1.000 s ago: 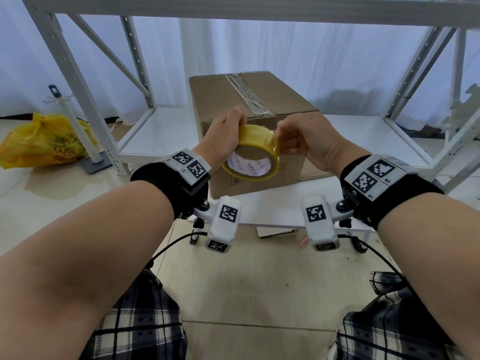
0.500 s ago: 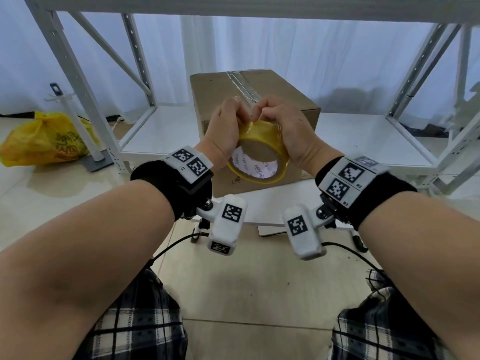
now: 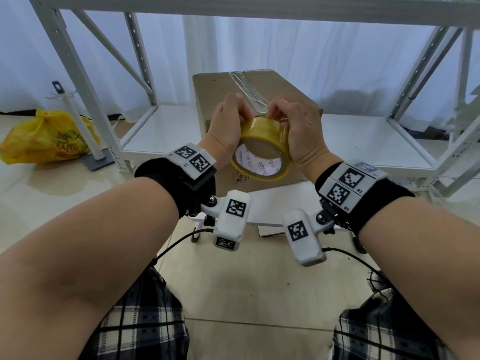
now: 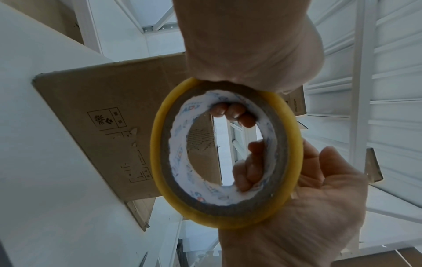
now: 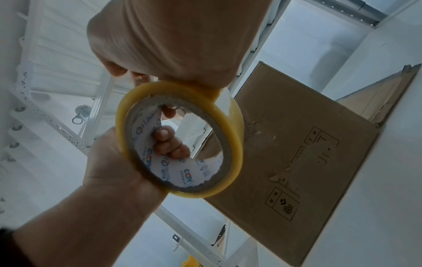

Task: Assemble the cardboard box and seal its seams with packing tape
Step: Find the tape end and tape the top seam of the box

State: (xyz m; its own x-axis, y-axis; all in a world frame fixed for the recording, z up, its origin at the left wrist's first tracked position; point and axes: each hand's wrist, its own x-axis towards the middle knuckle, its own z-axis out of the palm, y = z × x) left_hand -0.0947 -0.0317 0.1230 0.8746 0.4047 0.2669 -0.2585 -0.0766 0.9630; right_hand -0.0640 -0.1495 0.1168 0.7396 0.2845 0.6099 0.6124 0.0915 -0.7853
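I hold a yellow roll of packing tape [image 3: 262, 149] in both hands, in front of the brown cardboard box [image 3: 213, 100]. My left hand [image 3: 232, 120] grips the roll's left side, with fingers curled into the core [image 4: 230, 112]. My right hand [image 3: 288, 120] grips the right side and top, fingertips bent onto the outer surface near the left thumb. In the left wrist view, right fingers [image 4: 248, 168] also hook into the core. The box is closed and has a clear tape strip [image 3: 246, 89] along its top seam. The tape's free end is hidden.
The box [image 5: 297, 144] stands on a low white platform [image 3: 275, 203] inside a white metal shelving frame [image 3: 78, 74]. A yellow plastic bag [image 3: 46, 136] and a white pole stand [image 3: 78, 120] are on the floor to the left. My knees are below.
My right hand has moved from the roll's right side up over its top, close to my left thumb. The roll has tilted and risen slightly toward the box top.
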